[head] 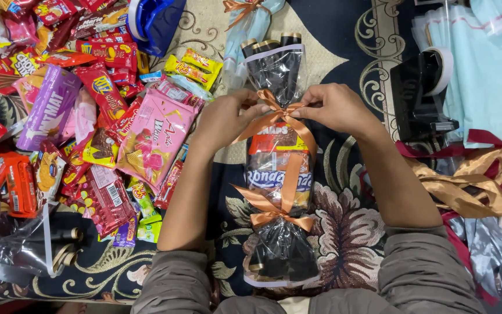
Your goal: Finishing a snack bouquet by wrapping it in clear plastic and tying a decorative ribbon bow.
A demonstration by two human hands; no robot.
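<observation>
A heap of snack packets (88, 116) fills the left of the frame. At centre, the left hand (225, 119) and right hand (335, 107) pinch the upper orange ribbon bow (280, 116) on a clear cellophane gift bag (277, 174) lying lengthwise on the patterned carpet (344, 232). A black tape dispenser (422, 96) sits upper right, above loose ribbons (472, 186).

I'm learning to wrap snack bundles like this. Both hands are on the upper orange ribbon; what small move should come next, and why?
Probably pull the loops outward to snug the knot. The left hand and right hand pinch the upper orange ribbon at the neck of the clear snack bag. Its loops look small and uneven, while the lower bow is already tied and spread.
</observation>
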